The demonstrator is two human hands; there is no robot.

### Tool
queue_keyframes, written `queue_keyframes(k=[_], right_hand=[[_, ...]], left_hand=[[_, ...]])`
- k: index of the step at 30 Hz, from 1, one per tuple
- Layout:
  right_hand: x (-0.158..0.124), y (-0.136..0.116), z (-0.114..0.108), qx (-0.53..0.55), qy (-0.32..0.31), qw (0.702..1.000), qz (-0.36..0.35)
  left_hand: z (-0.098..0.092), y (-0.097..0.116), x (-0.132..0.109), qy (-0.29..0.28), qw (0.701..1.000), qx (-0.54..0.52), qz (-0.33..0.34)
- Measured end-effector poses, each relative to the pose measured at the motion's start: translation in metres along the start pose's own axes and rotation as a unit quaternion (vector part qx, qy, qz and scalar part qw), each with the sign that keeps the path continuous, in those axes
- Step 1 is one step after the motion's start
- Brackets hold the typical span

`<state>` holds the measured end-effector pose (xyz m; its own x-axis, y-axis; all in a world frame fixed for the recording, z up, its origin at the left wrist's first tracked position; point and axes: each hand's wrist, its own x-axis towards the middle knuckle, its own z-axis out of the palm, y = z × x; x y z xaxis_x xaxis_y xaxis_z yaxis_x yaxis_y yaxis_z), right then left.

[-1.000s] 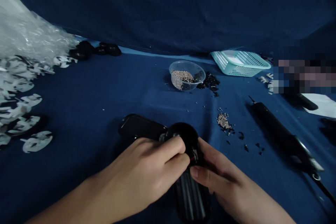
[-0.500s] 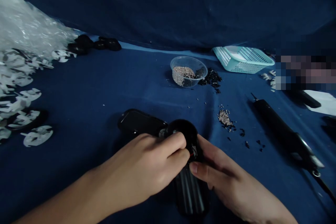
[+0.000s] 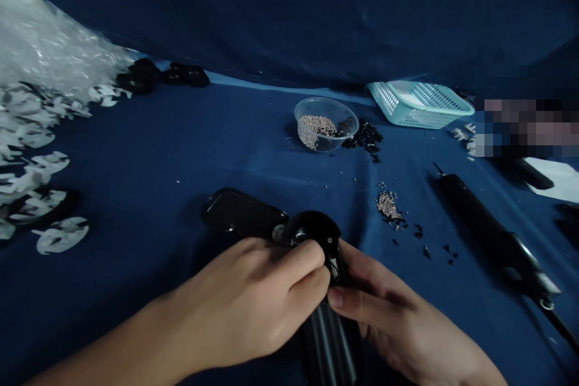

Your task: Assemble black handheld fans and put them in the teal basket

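Seemingly for steadiness, the left hand (image 3: 253, 295) was curled nearly shut, thumb and forefinger pinching the round head of the black device (image 3: 316, 232) at the near centre of the blue cloth (image 3: 181, 151), while the right hand (image 3: 389, 319) wrapped loosely round its ribbed body and braced it. Close by, probably for easy reach, lay a flat black cover (image 3: 242, 214) just left of the head, a loose pile of screws (image 3: 388, 204) and an electric screwdriver (image 3: 488, 232) to the right, and a clear bowl (image 3: 325, 125) farther off.

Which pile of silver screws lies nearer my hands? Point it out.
The loose pile bare on the blue cloth, just beyond the right hand; the other pile sits farther off in the clear bowl.
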<state>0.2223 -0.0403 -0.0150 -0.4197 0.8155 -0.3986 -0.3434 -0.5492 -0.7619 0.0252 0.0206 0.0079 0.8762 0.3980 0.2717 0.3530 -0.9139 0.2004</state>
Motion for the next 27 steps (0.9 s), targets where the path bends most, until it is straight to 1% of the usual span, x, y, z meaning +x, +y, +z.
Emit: queue_keyframes(k=[4,8,12,16,21,24,27], right_hand=[[0.002,-0.002,0.002,0.042,-0.026,0.999,0.009],[0.005,-0.001,0.004,0.086,-0.053,0.995,0.000],[0.005,-0.001,0.004,0.112,-0.050,0.992,-0.001],[0.004,-0.002,0.007,0.151,-0.056,0.987,0.017],[0.005,-0.002,0.010,0.159,-0.070,0.985,0.019],[0.006,0.000,0.009,0.165,-0.066,0.984,0.022],[0.005,0.002,0.007,0.165,-0.054,0.984,0.033]], left_hand=[[0.002,0.000,-0.003,-0.006,1.000,-0.013,0.009],[0.004,0.000,-0.004,0.008,1.000,-0.015,0.016],[0.001,0.000,-0.002,0.024,1.000,0.002,0.010],[-0.007,0.002,-0.003,0.016,1.000,0.010,-0.011],[-0.017,0.009,-0.007,0.020,0.999,0.027,-0.029],[-0.017,0.010,-0.007,0.017,0.998,0.041,-0.042],[-0.011,0.007,-0.007,0.016,0.999,0.026,-0.035]])
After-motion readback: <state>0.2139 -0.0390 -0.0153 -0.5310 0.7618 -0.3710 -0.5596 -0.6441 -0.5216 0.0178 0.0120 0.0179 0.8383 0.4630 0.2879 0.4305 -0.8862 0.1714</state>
